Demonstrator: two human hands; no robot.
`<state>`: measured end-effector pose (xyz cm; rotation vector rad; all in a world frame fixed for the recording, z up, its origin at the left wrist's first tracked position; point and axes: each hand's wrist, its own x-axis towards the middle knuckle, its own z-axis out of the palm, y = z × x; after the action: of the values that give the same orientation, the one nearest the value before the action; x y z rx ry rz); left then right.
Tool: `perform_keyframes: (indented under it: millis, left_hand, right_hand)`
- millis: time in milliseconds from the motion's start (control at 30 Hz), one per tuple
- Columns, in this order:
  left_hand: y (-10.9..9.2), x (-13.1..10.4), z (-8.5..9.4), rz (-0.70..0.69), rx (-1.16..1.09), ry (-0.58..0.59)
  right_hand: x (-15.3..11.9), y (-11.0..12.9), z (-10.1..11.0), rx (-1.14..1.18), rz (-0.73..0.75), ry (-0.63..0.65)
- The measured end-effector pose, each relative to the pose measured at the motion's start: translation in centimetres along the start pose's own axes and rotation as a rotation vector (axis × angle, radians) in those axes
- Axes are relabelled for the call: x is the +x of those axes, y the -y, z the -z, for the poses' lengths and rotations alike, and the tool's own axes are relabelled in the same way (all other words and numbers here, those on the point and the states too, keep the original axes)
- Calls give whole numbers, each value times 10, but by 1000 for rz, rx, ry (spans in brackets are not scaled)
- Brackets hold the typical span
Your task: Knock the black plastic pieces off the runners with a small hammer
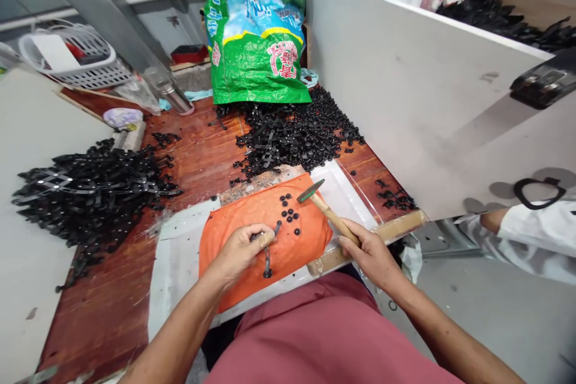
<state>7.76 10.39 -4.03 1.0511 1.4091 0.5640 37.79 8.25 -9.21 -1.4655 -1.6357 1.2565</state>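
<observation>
My left hand [249, 247] is closed, thumb against fingers, on a small black linked plastic part [267, 258] above the orange cloth [234, 276]. One arm of the part hangs down toward the cloth and another points up to the right. In my right hand [371, 249] is a hammer [330, 213], gripped by its wooden handle. The hammer's dark head, with a green face, is over the cloth's right upper part. Several small black round caps [290, 215] lie on the cloth between my left hand and the hammer head.
A heap of black linked parts [90, 192] lies at left on the wooden table [198, 138]. Behind the cloth is a pile of loose black pieces [301, 132] under a green and blue sack [261, 42]. A grey panel [405, 78] stands at right. A metal flask [171, 93] and white basket [76, 57] are at back left.
</observation>
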Motion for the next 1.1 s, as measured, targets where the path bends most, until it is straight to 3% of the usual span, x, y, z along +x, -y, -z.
perform_keyframes:
  millis: [233, 500, 700, 1100]
  left_hand:
    - [-4, 27, 6, 92, -60, 24]
    - [-3, 35, 3, 107, -36, 36]
    - [-5, 37, 2, -9, 33, 15]
    - [0, 40, 7, 62, 54, 41]
  right_hand:
    - [1, -3, -3, -4, 27, -31]
    - [1, -3, -2, 31, 10, -32]
    - [2, -3, -2, 5, 24, -20]
    - [6, 34, 19, -438, 158, 55]
